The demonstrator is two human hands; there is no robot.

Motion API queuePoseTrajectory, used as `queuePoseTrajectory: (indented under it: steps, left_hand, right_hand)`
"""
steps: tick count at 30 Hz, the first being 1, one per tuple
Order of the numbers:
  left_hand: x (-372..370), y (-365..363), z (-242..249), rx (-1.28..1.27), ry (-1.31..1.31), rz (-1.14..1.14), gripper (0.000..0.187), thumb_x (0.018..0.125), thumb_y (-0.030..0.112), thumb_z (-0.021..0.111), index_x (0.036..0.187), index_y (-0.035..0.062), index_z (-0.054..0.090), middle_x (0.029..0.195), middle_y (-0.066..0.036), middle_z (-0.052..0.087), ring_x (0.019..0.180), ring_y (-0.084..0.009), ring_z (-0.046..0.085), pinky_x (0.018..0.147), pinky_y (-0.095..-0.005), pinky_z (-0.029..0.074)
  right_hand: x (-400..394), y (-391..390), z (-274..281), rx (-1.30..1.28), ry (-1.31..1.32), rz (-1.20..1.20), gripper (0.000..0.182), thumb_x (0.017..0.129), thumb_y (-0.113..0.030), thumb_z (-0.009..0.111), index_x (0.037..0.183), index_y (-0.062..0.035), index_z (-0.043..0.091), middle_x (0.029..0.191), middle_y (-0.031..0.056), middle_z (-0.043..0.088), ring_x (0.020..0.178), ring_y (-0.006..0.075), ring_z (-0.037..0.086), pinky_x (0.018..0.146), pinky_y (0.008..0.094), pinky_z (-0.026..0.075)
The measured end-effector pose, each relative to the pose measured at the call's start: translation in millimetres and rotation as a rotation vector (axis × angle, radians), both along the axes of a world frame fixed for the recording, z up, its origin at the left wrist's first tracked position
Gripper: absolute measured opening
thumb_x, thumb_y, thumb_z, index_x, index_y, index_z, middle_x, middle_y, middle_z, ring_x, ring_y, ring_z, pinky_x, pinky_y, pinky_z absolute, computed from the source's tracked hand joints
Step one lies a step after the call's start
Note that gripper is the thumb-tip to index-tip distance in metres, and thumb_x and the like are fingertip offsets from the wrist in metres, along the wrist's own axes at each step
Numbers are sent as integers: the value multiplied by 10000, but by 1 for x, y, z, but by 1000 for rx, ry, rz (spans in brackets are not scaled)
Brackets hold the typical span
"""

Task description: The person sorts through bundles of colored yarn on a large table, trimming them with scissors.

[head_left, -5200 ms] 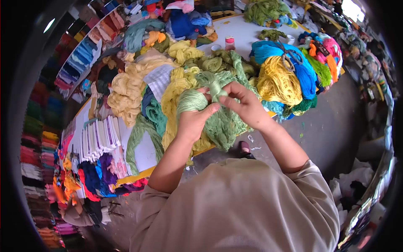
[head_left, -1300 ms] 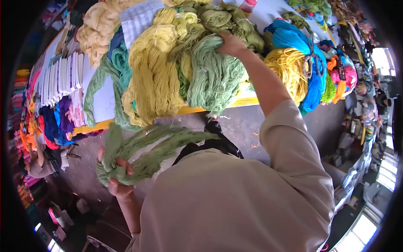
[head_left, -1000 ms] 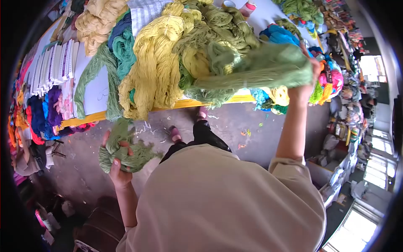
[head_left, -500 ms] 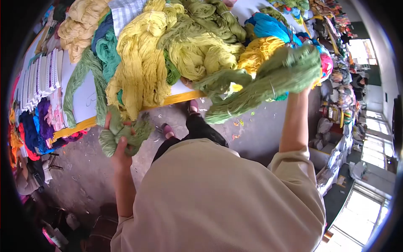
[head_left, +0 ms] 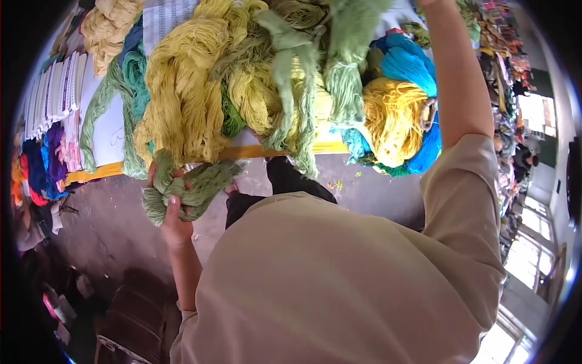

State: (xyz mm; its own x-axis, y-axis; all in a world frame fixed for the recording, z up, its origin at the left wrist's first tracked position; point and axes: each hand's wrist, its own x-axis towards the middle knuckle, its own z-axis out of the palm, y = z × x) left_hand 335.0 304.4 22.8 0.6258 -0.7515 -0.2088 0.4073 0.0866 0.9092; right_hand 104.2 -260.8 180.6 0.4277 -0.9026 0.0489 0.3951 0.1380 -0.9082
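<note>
My left hand [head_left: 174,215] is closed around a folded, twisted hank of sage-green yarn [head_left: 194,185], held in front of the table edge. My right arm reaches far over the table; only a bit of my right hand [head_left: 431,3] shows at the top border, with its fingers out of frame. Left of it, a pale green skein [head_left: 344,79] hangs down over the pile, its upper end smeared by motion. A second green strand bundle [head_left: 291,79] drapes across yellow yarn beside it. Large yellow skeins [head_left: 188,91] lie just beyond my left hand.
The white table with a yellow edge [head_left: 100,173] also bears a teal skein [head_left: 138,79], a cream skein [head_left: 106,27], golden yarn [head_left: 394,115], blue yarn [head_left: 409,64] and a stack of printed sheets [head_left: 54,91]. A brown box-like seat [head_left: 133,315] stands on the floor at lower left.
My right hand has swung up and away over the table. The green skein it held now hangs over the yellow pile, farther left. My left hand keeps its hank in nearly the same place.
</note>
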Motion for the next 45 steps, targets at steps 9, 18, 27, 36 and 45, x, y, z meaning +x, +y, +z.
queuePoseTrajectory:
  steps: [9, 18, 27, 36, 45]
  left_hand:
    - [-15, -37, 19, -106, 151, -95, 896, 827, 155, 731, 1549, 91, 204, 1326, -186, 547, 1086, -245, 629, 521, -201, 456]
    - [3, -70, 75, -51, 13, -473, 895, 862, -74, 545, 1587, 201, 98, 1094, -47, 598, 539, -78, 440, 492, -216, 422]
    - [8, -28, 96, -365, -238, -549, 921, 817, -19, 684, 1570, 119, 171, 1278, -87, 542, 1122, -183, 537, 1007, -366, 432]
    - [23, 10, 113, -129, -819, -350, 948, 730, -23, 727, 1541, 73, 246, 1233, -124, 564, 1135, -221, 525, 1002, -352, 408]
    - [58, 34, 110, 20, -652, -475, 902, 735, 42, 796, 1521, 94, 357, 1071, -47, 628, 989, -126, 569, 899, -295, 449]
  right_hand:
    - [-28, 98, -160, -559, 697, -345, 475, 758, 34, 759, 1183, -13, 553, 1129, 97, 636, 1082, 213, 594, 942, 359, 478]
    - [72, 371, -68, -700, 396, 369, 478, 798, 35, 685, 1250, -76, 576, 1166, 107, 592, 1093, 258, 576, 950, 359, 448]
    - [84, 447, -65, -183, 128, 155, 297, 942, 16, 585, 1224, -49, 515, 1098, 37, 591, 970, 113, 560, 888, 267, 464]
    - [109, 507, -69, -282, 269, 164, 415, 898, -109, 721, 1205, -15, 460, 1112, 52, 562, 1038, 121, 520, 930, 273, 417]
    - [93, 475, -32, -58, 196, 313, 341, 969, -79, 609, 1278, -85, 465, 861, -23, 531, 639, 43, 448, 549, 206, 368]
